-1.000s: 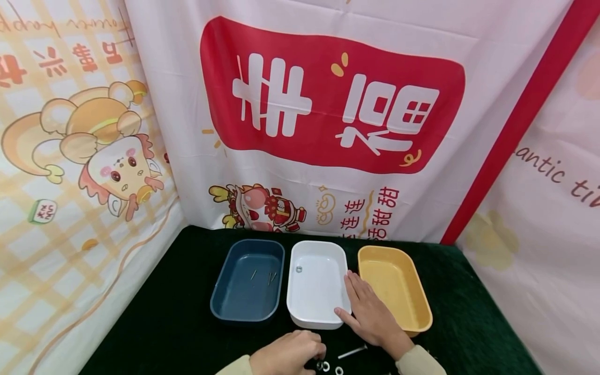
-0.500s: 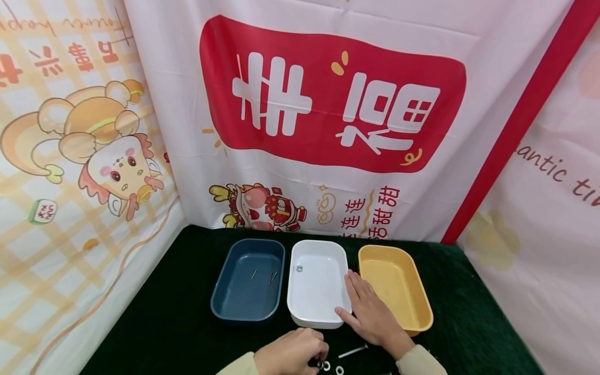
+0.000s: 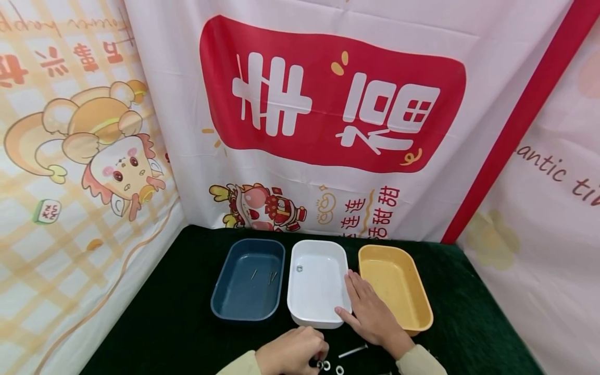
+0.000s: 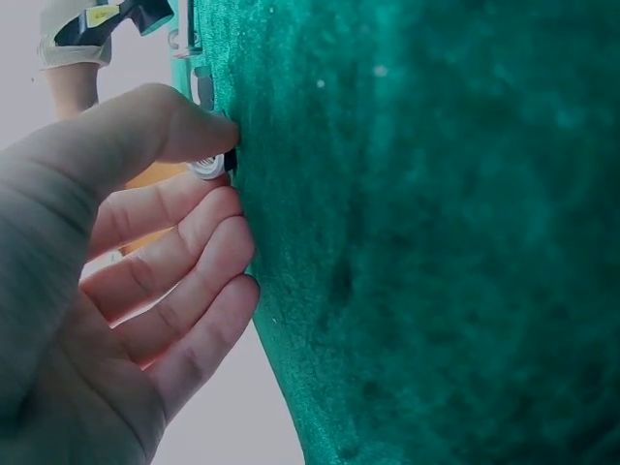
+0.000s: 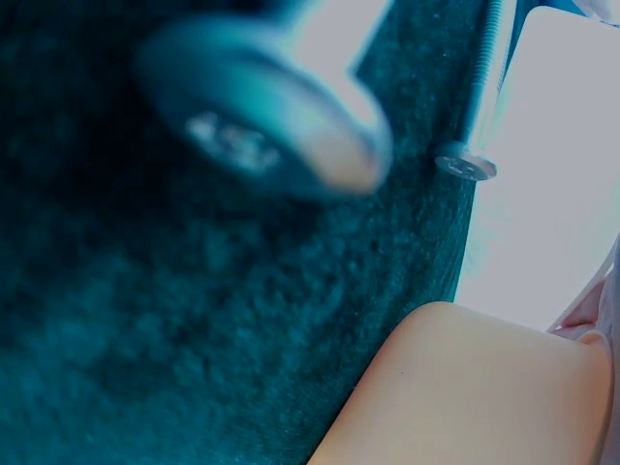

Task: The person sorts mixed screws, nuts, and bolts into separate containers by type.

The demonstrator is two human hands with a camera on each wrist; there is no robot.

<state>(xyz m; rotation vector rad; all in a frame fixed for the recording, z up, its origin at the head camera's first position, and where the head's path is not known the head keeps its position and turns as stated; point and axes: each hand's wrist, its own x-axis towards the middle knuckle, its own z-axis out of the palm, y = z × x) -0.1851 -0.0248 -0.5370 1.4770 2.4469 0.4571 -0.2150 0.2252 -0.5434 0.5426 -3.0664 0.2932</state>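
Observation:
Near the bottom of the head view, my left hand (image 3: 295,350) is low over the dark green cloth, in front of the white tray (image 3: 295,312). Its thumb and index finger pinch a small metal nut (image 4: 207,168), partly hidden by the fingertips. Two ring-like pieces, a nut or washer (image 3: 326,365) and a washer (image 3: 339,370), lie just right of those fingertips. My right hand (image 3: 372,315) rests with straight fingers along the white tray's right rim. A silver bolt (image 3: 353,351) lies between the hands; the right wrist view shows a second bolt head (image 5: 262,126), close and blurred.
Left of the white tray stands a blue tray (image 3: 220,297) with several thin screws (image 3: 272,278). One nut (image 3: 299,269) sits inside the white tray. A yellow tray (image 3: 424,312) is on the right, partly behind the right hand. Printed cloth (image 3: 328,104) hangs behind and at both sides.
My left hand has shifted slightly to the right, with its fingertips at the small nut. The right hand stays on the white tray's rim, and the trays have not moved.

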